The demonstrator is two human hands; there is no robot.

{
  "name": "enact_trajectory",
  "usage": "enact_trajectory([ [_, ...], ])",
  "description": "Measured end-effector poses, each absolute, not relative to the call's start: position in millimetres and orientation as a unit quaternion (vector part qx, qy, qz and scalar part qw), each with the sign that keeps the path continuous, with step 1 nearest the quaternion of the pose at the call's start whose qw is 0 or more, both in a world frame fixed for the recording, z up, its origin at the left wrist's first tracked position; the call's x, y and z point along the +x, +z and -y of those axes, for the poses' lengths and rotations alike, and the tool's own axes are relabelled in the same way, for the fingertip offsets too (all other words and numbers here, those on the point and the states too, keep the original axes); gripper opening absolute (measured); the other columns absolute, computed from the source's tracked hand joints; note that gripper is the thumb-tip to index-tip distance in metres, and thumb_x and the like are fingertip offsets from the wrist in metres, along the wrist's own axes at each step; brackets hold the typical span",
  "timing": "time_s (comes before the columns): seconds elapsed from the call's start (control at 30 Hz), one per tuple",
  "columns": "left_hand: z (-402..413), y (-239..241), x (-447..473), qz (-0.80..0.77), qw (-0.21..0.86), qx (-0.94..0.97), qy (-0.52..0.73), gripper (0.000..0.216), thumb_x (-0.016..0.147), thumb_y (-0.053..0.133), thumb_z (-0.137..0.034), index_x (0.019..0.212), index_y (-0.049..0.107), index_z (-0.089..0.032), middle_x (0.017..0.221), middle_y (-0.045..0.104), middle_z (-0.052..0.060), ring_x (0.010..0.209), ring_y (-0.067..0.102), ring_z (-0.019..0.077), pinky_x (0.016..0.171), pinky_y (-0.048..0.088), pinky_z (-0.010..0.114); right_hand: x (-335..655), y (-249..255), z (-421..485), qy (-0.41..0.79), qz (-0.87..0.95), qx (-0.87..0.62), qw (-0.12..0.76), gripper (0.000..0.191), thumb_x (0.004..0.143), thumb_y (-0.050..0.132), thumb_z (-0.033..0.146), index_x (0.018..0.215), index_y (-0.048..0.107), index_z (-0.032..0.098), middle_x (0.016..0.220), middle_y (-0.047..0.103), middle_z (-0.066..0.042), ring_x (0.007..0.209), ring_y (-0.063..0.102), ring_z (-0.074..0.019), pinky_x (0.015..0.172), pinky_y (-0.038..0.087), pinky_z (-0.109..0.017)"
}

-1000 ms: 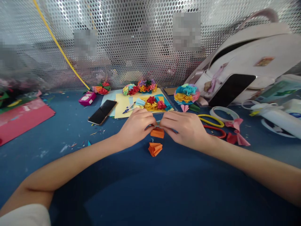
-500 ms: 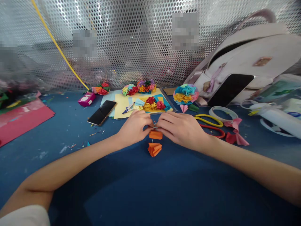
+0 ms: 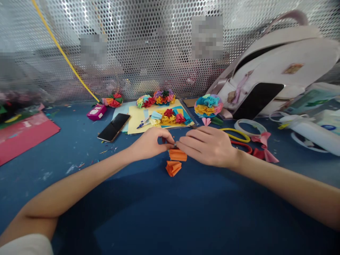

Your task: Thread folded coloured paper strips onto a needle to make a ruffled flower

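Over the blue table, my left hand (image 3: pixel 152 142) pinches thumb and forefinger together on something tiny and greyish, too small to make out. My right hand (image 3: pixel 209 146) meets it from the other side, fingers bent and pressed together at the same spot; its thumb is hidden. Just under the fingertips is a pleated orange paper strip (image 3: pixel 177 155), its upper edge partly covered by the fingers. I cannot tell whether they grip the strip. Nearer to me lies a fanned orange paper piece (image 3: pixel 173 168), apart from both hands.
Behind the hands are yellow sheets (image 3: pixel 135 120) with crumpled paper pieces (image 3: pixel 170 117), a phone (image 3: pixel 114 127) and a purple box (image 3: pixel 96 112). Yellow-and-red-handled scissors (image 3: pixel 236 134), a tape roll (image 3: pixel 251 126), a paper flower (image 3: pixel 208 105) and a backpack (image 3: pixel 278 67) stand right. Red sheets (image 3: pixel 26 136) lie left.
My left hand's thumb and forefinger show a wider gap behind their pinch. The orange strip shows more of itself and sits slightly farther right. The whole view has shifted a little.
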State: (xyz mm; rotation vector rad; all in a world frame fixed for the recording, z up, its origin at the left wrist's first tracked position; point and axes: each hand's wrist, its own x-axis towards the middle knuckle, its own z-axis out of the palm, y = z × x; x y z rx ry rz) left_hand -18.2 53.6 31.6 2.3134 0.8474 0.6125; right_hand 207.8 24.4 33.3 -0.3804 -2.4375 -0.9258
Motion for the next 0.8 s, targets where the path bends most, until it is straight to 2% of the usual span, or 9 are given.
enact_trajectory([
  [0.07, -55, 33, -19, -0.321, 0.334, 0.857, 0.225, 0.012, 0.079, 0.069, -0.005, 0.075, 0.071, -0.016, 0.076, 0.073, 0.000, 0.071, 0.063, 0.0136, 0.072, 0.048, 0.027, 208, 35, -23, -0.334, 0.897, -0.146, 0.251, 0.023, 0.100, 0.054, 0.011, 0.087, 0.069, 0.022, 0.080, 0.072, 0.001, 0.073, 0.058, -0.0143, 0.061, 0.037, -0.033],
  [0.13, -53, 35, -20, -0.324, 0.297, 0.868, 0.232, 0.014, 0.078, 0.068, -0.004, 0.073, 0.069, -0.016, 0.075, 0.072, 0.000, 0.072, 0.062, 0.0141, 0.072, 0.047, 0.028, 206, 35, -22, -0.296, 0.901, -0.194, 0.249, 0.023, 0.101, 0.052, 0.013, 0.089, 0.070, 0.021, 0.084, 0.073, -0.001, 0.077, 0.060, -0.0157, 0.062, 0.039, -0.033],
  [0.3, -32, 39, -16, -0.311, 0.010, 0.925, 0.218, 0.013, 0.088, 0.065, -0.011, 0.076, 0.067, -0.016, 0.076, 0.068, 0.003, 0.082, 0.061, 0.0217, 0.079, 0.042, 0.038, 202, 30, -19, -0.114, 0.904, -0.287, 0.295, 0.019, 0.100, 0.054, 0.020, 0.086, 0.067, 0.019, 0.084, 0.072, -0.003, 0.078, 0.064, -0.0164, 0.067, 0.045, -0.029],
  [0.37, -23, 40, -15, -0.280, -0.122, 0.929, 0.208, 0.024, 0.097, 0.055, -0.014, 0.076, 0.067, -0.016, 0.079, 0.068, 0.007, 0.084, 0.060, 0.0237, 0.082, 0.041, 0.041, 201, 29, -19, -0.043, 0.892, -0.316, 0.320, 0.014, 0.095, 0.059, 0.015, 0.083, 0.066, 0.019, 0.082, 0.070, -0.001, 0.076, 0.065, -0.0150, 0.067, 0.046, -0.027],
  [0.47, -18, 42, -14, -0.265, -0.182, 0.923, 0.212, 0.029, 0.101, 0.050, -0.014, 0.079, 0.069, -0.016, 0.081, 0.070, 0.007, 0.086, 0.060, 0.0233, 0.085, 0.041, 0.041, 202, 31, -18, -0.066, 0.887, -0.310, 0.336, 0.016, 0.094, 0.057, 0.012, 0.081, 0.065, 0.019, 0.080, 0.068, -0.001, 0.073, 0.064, -0.0149, 0.064, 0.046, -0.027],
  [0.57, -24, 45, -15, -0.297, -0.061, 0.927, 0.219, 0.016, 0.097, 0.063, -0.020, 0.084, 0.071, -0.016, 0.084, 0.071, 0.005, 0.088, 0.062, 0.0229, 0.085, 0.043, 0.040, 205, 36, -19, -0.195, 0.895, -0.241, 0.321, 0.022, 0.098, 0.053, 0.012, 0.082, 0.067, 0.018, 0.081, 0.070, -0.003, 0.075, 0.064, -0.0160, 0.066, 0.046, -0.030],
  [0.67, -34, 50, -17, -0.311, 0.145, 0.913, 0.219, 0.007, 0.088, 0.072, -0.012, 0.083, 0.074, -0.017, 0.083, 0.074, 0.001, 0.084, 0.066, 0.0184, 0.083, 0.048, 0.035, 209, 43, -19, -0.300, 0.894, -0.157, 0.292, 0.025, 0.101, 0.051, 0.011, 0.085, 0.069, 0.020, 0.081, 0.073, 0.000, 0.078, 0.064, -0.0150, 0.068, 0.045, -0.031],
  [0.73, -40, 52, -19, -0.315, 0.273, 0.883, 0.213, 0.011, 0.084, 0.072, -0.007, 0.081, 0.075, -0.016, 0.082, 0.075, 0.000, 0.079, 0.067, 0.0149, 0.078, 0.050, 0.030, 211, 47, -19, -0.331, 0.891, -0.119, 0.288, 0.023, 0.101, 0.054, 0.011, 0.086, 0.069, 0.022, 0.080, 0.073, 0.002, 0.079, 0.063, -0.0140, 0.069, 0.044, -0.031],
  [0.8, -44, 53, -19, -0.317, 0.356, 0.856, 0.201, 0.008, 0.082, 0.073, -0.009, 0.079, 0.076, -0.016, 0.079, 0.076, 0.000, 0.075, 0.068, 0.0137, 0.073, 0.051, 0.027, 212, 49, -18, -0.340, 0.887, -0.100, 0.295, 0.021, 0.100, 0.057, 0.012, 0.087, 0.070, 0.022, 0.081, 0.073, 0.002, 0.079, 0.062, -0.0134, 0.070, 0.044, -0.030],
])
